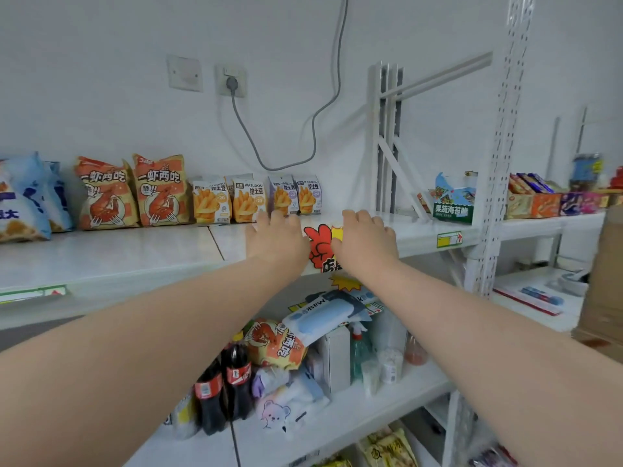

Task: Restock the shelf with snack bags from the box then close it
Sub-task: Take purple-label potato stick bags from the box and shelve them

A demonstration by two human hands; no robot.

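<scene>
While both hands lie flat with fingers spread, the left hand (276, 237) and right hand (365, 239) either side of the red sign (320, 247) and holding nothing, restocking looks part done. Left of the sign stand fry bags (249, 200) marked WATUDOU. The box (606, 281), far right of the sign, is not visibly closed.

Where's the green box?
In the head view, the green box sits on the upper shelf, to the right of the right hand and just left of the white perforated post.
</scene>
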